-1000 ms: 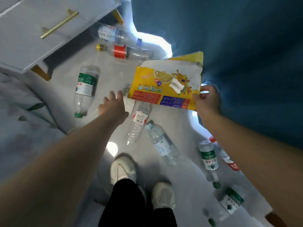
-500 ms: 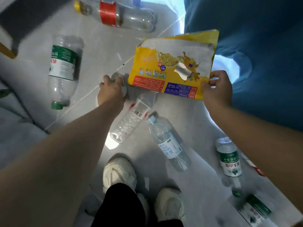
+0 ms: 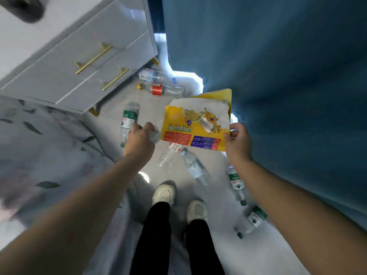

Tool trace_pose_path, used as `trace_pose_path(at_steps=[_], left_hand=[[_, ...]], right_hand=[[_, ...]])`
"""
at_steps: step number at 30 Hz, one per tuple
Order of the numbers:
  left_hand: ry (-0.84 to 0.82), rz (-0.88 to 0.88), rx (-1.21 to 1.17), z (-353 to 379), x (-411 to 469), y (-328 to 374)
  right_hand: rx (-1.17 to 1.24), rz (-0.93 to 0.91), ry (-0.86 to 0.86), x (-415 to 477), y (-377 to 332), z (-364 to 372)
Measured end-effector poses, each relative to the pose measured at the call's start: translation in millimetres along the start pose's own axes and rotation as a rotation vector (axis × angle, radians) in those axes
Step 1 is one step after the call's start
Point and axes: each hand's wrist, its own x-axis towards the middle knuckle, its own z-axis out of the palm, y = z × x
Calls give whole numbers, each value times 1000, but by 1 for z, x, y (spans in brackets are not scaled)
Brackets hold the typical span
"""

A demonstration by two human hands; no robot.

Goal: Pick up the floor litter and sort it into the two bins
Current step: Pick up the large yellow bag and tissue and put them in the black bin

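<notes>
A blue curtain [image 3: 278, 96] fills the right side and hangs down to the pale floor [image 3: 111, 121]. On the left lies a bed [image 3: 39, 165] under a leaf-print cover. Beyond it stands a white drawer unit [image 3: 83, 62] with two gold bar handles. The person stands on the strip of floor between bed and curtain, in black trousers and pale shoes [image 3: 163, 192].

The yellow packet [image 3: 198, 126] is up off the floor, held out flat beside the curtain's edge. The right hand [image 3: 237, 139] pinches its lower right corner, thumb on top and fingers curled behind. The left hand [image 3: 139, 139], just beside the packet's left edge, has its fingers curled round a small pale scrap [image 3: 155, 135], too blurred to name.

Seven plastic bottles lie on their sides on the floor:
- The blue-cap bottle [image 3: 155, 75] lies at the foot of the drawer unit.
- The red-label bottle [image 3: 160, 90], with a yellow cap, lies just beside it.
- The far green-label bottle [image 3: 128, 120] lies near the bed's edge, partly behind the left hand.
- The thin bottle [image 3: 170, 153] has a red-and-white label and lies below the packet.
- The white-label bottle [image 3: 194, 169] lies next to the thin bottle.
- The middle green-label bottle [image 3: 235, 181] lies along the curtain.
- The near green-label bottle [image 3: 252, 221] also lies along the curtain, close under the right forearm.
</notes>
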Motion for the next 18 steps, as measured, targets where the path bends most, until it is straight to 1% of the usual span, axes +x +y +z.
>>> trace_pose_path(at_steps=[6, 10, 14, 18], left_hand=[[-65, 38, -123, -125, -101, 67], [-66, 123, -206, -181, -171, 96], [-81, 204, -229, -210, -242, 122], [-175, 337, -241, -205, -301, 147]], right_hand=[[55, 31, 69, -113, -80, -100], [107, 66, 178, -191, -100, -159], [182, 118, 239, -268, -96, -209], [258, 159, 297, -333, -71, -249]])
